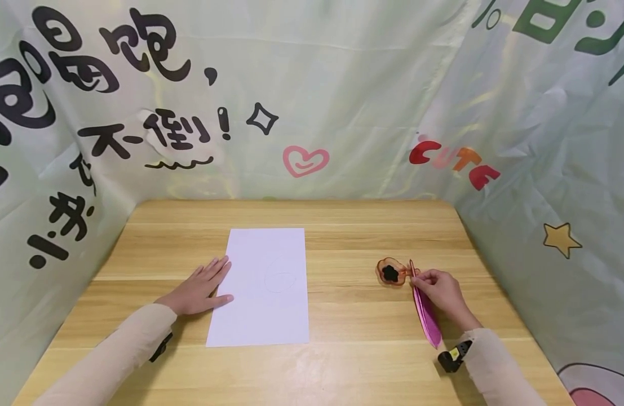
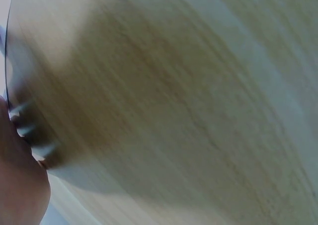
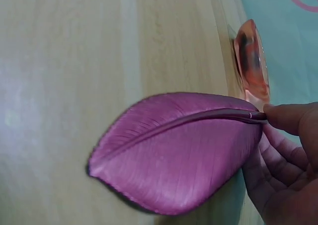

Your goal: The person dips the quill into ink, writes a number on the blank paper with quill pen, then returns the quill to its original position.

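Observation:
A white sheet of paper (image 1: 261, 316) lies on the wooden table, with a faint round outline drawn on it. My left hand (image 1: 202, 287) rests flat at the paper's left edge, fingers spread and straight, fingertips and thumb over the sheet. Part of that hand (image 2: 22, 185) shows at the lower left of the left wrist view. My right hand (image 1: 441, 290) pinches a shiny purple leaf-shaped piece (image 3: 174, 155) by its narrow stem end, between thumb and fingers. The leaf has a raised midrib, and its broad end points toward me in the head view.
Just left of the right hand stands an orange, translucent flower-shaped piece (image 1: 383, 265) with a dark middle. The wooden table (image 1: 342, 372) reaches back to a pale printed cloth (image 1: 372, 113), which also hangs along both sides.

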Demonstrator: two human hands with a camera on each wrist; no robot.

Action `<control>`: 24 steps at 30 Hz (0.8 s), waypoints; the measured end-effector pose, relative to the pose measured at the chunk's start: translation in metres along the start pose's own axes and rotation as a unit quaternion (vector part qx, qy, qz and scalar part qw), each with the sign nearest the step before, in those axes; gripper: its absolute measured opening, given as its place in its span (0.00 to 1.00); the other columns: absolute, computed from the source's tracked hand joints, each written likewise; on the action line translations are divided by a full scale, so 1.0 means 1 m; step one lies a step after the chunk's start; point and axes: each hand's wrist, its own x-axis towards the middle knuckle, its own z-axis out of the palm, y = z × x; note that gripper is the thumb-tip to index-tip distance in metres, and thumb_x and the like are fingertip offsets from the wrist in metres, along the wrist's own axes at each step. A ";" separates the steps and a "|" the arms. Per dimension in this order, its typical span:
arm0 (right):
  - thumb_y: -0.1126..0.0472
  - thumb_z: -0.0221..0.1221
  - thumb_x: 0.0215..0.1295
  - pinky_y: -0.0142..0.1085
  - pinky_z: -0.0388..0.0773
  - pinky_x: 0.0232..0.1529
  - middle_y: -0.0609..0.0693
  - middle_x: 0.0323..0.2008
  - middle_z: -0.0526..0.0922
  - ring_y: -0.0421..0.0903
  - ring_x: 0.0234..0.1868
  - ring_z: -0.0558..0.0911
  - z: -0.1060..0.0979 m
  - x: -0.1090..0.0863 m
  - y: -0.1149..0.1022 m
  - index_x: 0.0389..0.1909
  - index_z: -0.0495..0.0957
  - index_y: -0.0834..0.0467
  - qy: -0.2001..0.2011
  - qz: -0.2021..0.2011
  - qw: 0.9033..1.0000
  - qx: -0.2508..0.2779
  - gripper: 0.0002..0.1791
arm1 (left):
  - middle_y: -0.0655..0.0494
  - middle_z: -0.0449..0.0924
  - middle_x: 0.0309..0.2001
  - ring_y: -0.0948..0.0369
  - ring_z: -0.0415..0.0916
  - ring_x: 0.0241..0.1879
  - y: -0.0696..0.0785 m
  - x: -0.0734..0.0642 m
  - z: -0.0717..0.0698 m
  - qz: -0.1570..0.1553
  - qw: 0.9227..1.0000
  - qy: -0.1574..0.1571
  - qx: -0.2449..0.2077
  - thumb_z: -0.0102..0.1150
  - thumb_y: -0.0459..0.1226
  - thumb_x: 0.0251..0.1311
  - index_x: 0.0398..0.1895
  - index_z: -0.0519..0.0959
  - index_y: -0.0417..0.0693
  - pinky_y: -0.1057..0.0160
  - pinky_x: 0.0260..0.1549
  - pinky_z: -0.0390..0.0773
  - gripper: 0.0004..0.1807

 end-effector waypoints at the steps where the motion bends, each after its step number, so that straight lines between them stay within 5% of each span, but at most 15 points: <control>1: 0.56 0.63 0.62 0.30 0.70 0.23 0.51 0.26 0.80 0.42 0.26 0.74 -0.001 0.000 0.000 0.34 0.80 0.66 -0.002 0.002 1.000 -0.001 0.14 | 0.43 0.41 0.76 0.42 0.38 0.74 -0.001 0.001 0.001 0.002 1.000 0.004 -0.001 0.49 0.60 0.64 0.75 0.48 0.39 0.36 0.67 0.43 0.47; 24: 0.54 0.62 0.64 0.32 0.73 0.22 0.51 0.27 0.80 0.41 0.25 0.73 -0.009 0.001 -0.002 0.37 0.82 0.68 -0.046 0.036 0.998 0.024 0.18 | 0.44 0.40 0.76 0.43 0.38 0.74 -0.004 0.007 0.003 0.002 1.000 -0.001 0.004 0.48 0.62 0.64 0.75 0.47 0.40 0.37 0.68 0.42 0.49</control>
